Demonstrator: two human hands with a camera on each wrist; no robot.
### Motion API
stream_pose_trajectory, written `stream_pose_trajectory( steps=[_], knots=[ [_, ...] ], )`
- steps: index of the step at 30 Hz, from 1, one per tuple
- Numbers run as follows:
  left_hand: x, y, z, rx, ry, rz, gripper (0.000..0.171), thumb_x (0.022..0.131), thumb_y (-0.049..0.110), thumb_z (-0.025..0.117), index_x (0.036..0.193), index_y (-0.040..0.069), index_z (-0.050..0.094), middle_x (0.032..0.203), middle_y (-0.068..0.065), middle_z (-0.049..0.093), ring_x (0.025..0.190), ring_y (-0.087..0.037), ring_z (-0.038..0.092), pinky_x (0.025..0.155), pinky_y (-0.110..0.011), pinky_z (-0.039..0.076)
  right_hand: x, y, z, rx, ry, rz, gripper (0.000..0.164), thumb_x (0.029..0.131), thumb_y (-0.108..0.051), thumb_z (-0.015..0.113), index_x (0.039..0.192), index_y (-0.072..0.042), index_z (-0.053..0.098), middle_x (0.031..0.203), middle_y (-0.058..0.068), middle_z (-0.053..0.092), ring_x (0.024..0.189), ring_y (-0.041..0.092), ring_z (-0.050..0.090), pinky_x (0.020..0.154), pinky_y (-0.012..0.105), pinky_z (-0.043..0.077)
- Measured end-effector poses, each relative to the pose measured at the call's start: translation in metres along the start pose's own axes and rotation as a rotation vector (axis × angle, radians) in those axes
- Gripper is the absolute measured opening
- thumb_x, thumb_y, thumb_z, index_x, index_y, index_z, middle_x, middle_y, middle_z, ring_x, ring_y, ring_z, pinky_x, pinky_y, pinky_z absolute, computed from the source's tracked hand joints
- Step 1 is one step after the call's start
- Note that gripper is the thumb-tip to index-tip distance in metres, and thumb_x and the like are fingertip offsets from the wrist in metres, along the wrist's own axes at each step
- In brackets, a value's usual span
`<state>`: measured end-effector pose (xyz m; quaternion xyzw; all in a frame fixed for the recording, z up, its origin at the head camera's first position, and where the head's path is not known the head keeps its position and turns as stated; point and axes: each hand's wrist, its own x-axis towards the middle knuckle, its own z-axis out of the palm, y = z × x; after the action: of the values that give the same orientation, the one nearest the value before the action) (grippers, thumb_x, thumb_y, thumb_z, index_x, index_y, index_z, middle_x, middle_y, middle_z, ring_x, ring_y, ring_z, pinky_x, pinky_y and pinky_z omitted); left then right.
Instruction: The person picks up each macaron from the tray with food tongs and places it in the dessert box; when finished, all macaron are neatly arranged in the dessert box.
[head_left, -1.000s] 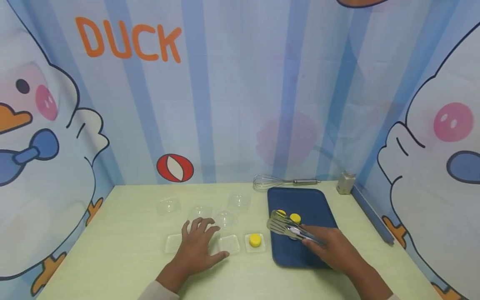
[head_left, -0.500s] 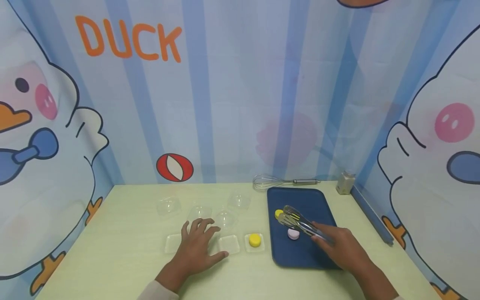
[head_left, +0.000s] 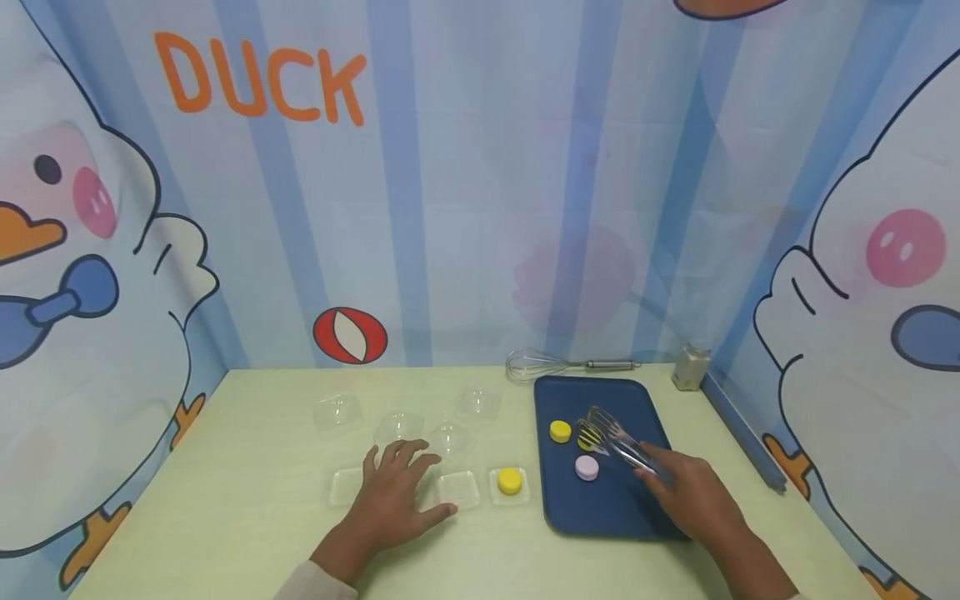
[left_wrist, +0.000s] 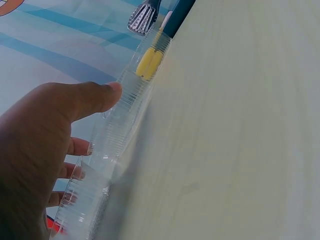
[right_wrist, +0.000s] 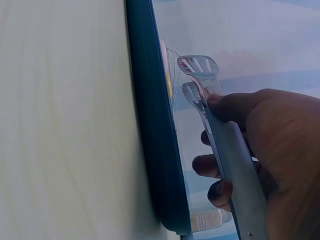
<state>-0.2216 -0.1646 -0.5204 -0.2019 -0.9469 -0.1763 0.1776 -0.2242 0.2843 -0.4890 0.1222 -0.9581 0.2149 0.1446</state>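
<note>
My right hand [head_left: 693, 496] grips metal tongs [head_left: 630, 453] over the dark blue tray [head_left: 615, 512]. The tong heads stand apart, with nothing seen between them, and partly cover a yellow macaron [head_left: 584, 444]. Another yellow macaron [head_left: 559, 431] and a pale lilac macaron [head_left: 587, 467] lie on the tray. A third yellow macaron [head_left: 509, 480] sits on a small clear plastic base [head_left: 497, 498]. My left hand [head_left: 393, 500] is spread over the clear bases, its fingers loosely bent, near an unfilled base [head_left: 457, 489]. In the left wrist view, the thumb [left_wrist: 102, 95] is beside the clear plastic row [left_wrist: 112, 132].
Several clear domed lids [head_left: 400, 425] stand behind my left hand. A whisk [head_left: 540, 364] lies behind the tray, and a small shaker jar [head_left: 691, 367] stands at the back right. A patterned curtain [head_left: 480, 167] surrounds the pale table [head_left: 225, 500].
My right hand has moved the tongs to the right across the tray, uncovering the lilac macaron and the left yellow one. My left hand has stayed in place.
</note>
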Motion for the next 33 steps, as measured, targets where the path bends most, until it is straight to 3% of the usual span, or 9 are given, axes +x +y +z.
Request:
stream_pose_trajectory(
  steps=[33],
  knots=[
    [0.0001,0.0007,0.0002,0.003,0.006,-0.004,0.065,0.084,0.061,0.084,0.132,0.019,0.07,0.145,-0.007,0.065,0.138,-0.037,0.056,0.114,-0.082,0.037,0.0023,0.0067,0.0076,-0.012,-0.081,0.037,0.047,0.101,-0.02,0.077,0.141,0.004,0.069,0.134,0.031,0.073,0.122,0.051,0.072,0.095,0.065,0.06]
  ],
)
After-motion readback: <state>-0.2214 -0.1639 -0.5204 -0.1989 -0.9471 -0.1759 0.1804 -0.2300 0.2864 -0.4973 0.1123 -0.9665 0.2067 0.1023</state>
